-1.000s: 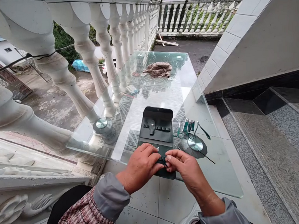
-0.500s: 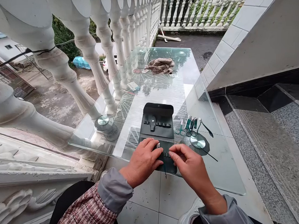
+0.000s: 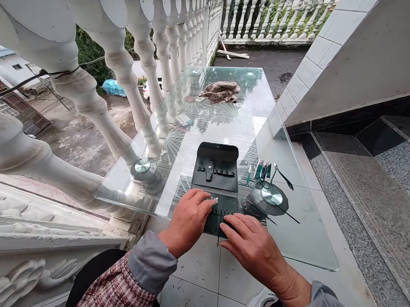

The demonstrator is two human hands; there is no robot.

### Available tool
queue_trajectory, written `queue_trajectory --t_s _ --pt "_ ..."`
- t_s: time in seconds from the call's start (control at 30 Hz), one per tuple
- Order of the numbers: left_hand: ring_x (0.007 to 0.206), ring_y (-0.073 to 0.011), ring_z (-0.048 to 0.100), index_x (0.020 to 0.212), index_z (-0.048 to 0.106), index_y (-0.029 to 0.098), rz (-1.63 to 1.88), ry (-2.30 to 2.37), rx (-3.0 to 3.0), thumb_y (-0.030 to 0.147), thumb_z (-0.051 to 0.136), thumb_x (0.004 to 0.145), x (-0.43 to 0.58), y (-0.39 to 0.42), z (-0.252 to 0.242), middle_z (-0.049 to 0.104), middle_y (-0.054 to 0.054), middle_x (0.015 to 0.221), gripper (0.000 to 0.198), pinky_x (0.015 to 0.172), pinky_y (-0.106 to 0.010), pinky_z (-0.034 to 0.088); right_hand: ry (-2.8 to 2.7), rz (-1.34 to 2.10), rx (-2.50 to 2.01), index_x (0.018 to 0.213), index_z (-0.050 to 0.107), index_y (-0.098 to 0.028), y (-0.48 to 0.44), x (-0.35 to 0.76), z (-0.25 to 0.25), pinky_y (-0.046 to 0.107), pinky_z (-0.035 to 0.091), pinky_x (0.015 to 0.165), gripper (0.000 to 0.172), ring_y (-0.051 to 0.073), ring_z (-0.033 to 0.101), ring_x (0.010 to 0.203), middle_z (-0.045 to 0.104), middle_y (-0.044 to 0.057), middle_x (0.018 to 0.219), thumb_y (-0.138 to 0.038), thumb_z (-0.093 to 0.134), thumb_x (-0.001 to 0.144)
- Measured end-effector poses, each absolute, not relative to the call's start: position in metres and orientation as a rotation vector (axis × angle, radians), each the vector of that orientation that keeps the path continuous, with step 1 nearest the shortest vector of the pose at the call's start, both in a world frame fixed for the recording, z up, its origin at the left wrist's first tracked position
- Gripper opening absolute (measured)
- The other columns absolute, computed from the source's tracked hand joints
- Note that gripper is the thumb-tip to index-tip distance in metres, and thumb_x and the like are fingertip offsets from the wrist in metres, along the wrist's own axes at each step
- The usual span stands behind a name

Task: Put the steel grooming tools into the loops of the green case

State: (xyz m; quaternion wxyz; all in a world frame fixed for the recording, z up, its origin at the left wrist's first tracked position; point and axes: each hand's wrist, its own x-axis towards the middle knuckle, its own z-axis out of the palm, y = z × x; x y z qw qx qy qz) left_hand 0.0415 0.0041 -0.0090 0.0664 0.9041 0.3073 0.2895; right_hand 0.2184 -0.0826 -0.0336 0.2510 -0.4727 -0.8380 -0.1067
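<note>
A black manicure case (image 3: 214, 178) lies unfolded on the glass table, with elastic loops on both panels. My left hand (image 3: 190, 220) is closed around the left side of the lower panel, its fingertips beside a small silver tool (image 3: 214, 200). My right hand (image 3: 253, 247) grips the lower right part of the case; its thumb is near the bottom edge. A thin tool's tip (image 3: 218, 241) pokes out below that edge between my hands. To the right lie small green-handled scissors (image 3: 248, 179), nail clippers (image 3: 259, 169) and cuticle nippers (image 3: 282, 175).
Thin dark sticks (image 3: 289, 214) lie by a round metal table support (image 3: 273, 197). Farther back on the glass table (image 3: 312, 241) are a crumpled brown cloth (image 3: 220, 92) and a small card (image 3: 184, 120). A white balustrade (image 3: 116, 75) runs along the left; stone steps (image 3: 355, 179) are at the right.
My right hand has moved down from the loops to the case's lower right, its fingers less pinched. My left hand has shifted slightly left. A thin tool now shows right of the case.
</note>
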Motion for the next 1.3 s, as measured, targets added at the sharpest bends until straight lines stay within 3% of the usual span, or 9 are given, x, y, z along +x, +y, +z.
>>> queue_trajectory --t_s 0.27,0.43,0.57,0.73,1.07,1.3 --pt "0.091 -0.0199 0.055 0.101 0.061 0.014 0.87 0.985 2.642 0.012 0.042 0.091 0.035 0.007 -0.005 0.063 -0.008 0.097 0.022 0.08 -0.035 0.051 -2.199 -0.316 -1.153 0.088 0.062 -0.013 -0.081 0.202 -0.037 0.039 0.049 0.078 0.009 0.022 0.059 0.089 0.066 0.011 0.092 -0.012 0.058 0.08" --pt "0.09 -0.019 0.056 0.1 0.061 0.015 0.887 0.973 2.677 0.013 0.042 0.091 0.035 0.003 -0.006 0.064 -0.008 0.097 0.021 0.079 -0.035 0.052 -1.826 0.127 -1.246 0.09 0.062 -0.018 -0.077 0.214 -0.026 0.028 0.051 0.076 0.01 0.015 0.061 0.083 0.066 0.006 0.086 -0.016 0.055 0.083" --pt "0.09 -0.0185 0.058 0.09 0.061 0.014 0.918 0.723 2.873 0.017 0.044 0.091 0.039 -0.009 -0.004 0.065 -0.008 0.092 0.017 0.081 -0.035 0.052 -1.292 0.675 -1.524 0.086 0.063 -0.018 -0.06 0.223 -0.017 0.027 0.054 0.065 0.024 0.013 0.062 0.068 0.065 0.004 0.08 -0.038 0.049 0.086" --pt "0.087 -0.0178 0.062 0.086 0.062 0.011 0.864 0.313 3.129 0.02 0.05 0.09 0.039 -0.02 -0.007 0.067 -0.008 0.086 0.016 0.077 -0.031 0.054 -0.941 1.03 -1.553 0.085 0.06 -0.016 -0.035 0.221 -0.015 0.027 0.054 0.056 0.035 0.013 0.06 0.06 0.062 0.002 0.069 -0.049 0.057 0.075" --pt "0.088 -0.0202 0.063 0.091 0.064 0.008 0.806 0.234 3.276 0.013 0.049 0.087 0.036 -0.019 -0.023 0.068 -0.012 0.093 0.017 0.077 -0.033 0.054 -1.11 0.952 -1.752 0.104 0.054 -0.018 -0.013 0.212 -0.015 0.023 0.041 0.041 0.032 0.009 0.048 0.042 0.053 -0.005 0.058 -0.034 0.048 0.076" --pt "0.088 -0.0203 0.062 0.09 0.064 0.009 0.827 0.242 3.276 0.011 0.044 0.087 0.036 -0.02 -0.024 0.067 -0.012 0.095 0.02 0.075 -0.033 0.053 -1.475 0.472 -1.857 0.092 0.063 -0.019 -0.005 0.219 -0.023 0.031 0.045 0.068 0.023 0.018 0.06 0.074 0.065 0.003 0.079 -0.03 0.047 0.081"
